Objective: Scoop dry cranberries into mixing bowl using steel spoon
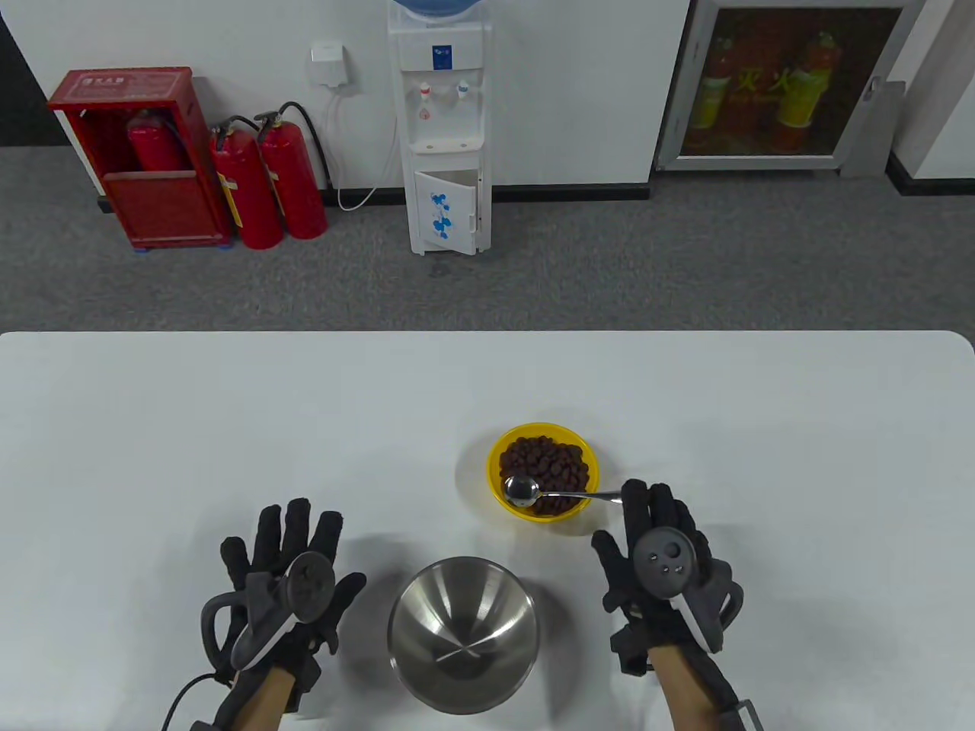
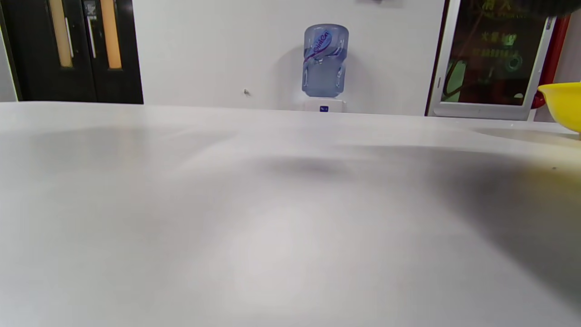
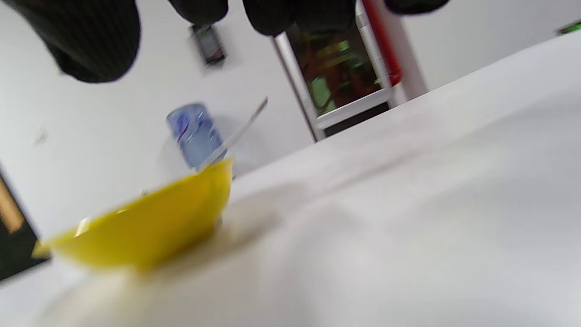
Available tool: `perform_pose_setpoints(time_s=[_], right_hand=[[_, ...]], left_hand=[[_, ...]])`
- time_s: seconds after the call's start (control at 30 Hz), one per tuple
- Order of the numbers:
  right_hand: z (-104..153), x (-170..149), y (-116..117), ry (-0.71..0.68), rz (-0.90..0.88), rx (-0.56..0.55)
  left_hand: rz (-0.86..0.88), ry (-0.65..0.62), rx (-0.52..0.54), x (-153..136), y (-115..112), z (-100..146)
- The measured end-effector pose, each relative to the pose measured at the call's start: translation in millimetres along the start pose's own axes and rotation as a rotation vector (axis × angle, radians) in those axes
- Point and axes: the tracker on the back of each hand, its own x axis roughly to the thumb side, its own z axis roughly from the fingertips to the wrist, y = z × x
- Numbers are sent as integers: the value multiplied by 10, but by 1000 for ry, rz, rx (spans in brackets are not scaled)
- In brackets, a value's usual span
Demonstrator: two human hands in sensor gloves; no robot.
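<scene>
A yellow bowl (image 1: 493,464) of dry cranberries (image 1: 545,459) stands right of the table's middle. A steel spoon (image 1: 522,490) lies in it, scoop on the near rim and handle pointing right. An empty steel mixing bowl (image 1: 487,601) stands near the front edge, between my hands. My right hand (image 1: 656,533) is open with fingers stretched out, and the fingertips are at the handle's tip without gripping it. In the right wrist view the fingers (image 3: 91,41) hang above the yellow bowl (image 3: 150,231) and the spoon handle (image 3: 236,134). My left hand (image 1: 286,544) lies open and flat on the table, left of the mixing bowl.
The white table (image 1: 228,426) is bare around the two bowls. In the left wrist view the yellow bowl (image 2: 565,102) shows at the right edge. A water dispenser (image 1: 442,129) and fire extinguishers (image 1: 266,183) stand by the wall, beyond the table.
</scene>
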Motion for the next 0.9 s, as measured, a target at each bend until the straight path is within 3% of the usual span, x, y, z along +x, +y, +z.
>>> perform_pose_setpoints(time_s=[0.17,0.4,0.63,0.9], right_hand=[[-396,-28,142,187,13,76],[-608,-59,355,301,-59,292],[-604,17,351,288,-140,253],[-414,151,228,114,-318,267]], left_hand=[[15,0,-16,-9,-16,-10],[27,-5,-18,-10,-4,-18],[26,-12,-18,-1,-13,-22],[32,-7,-21,-5,-14,-23]])
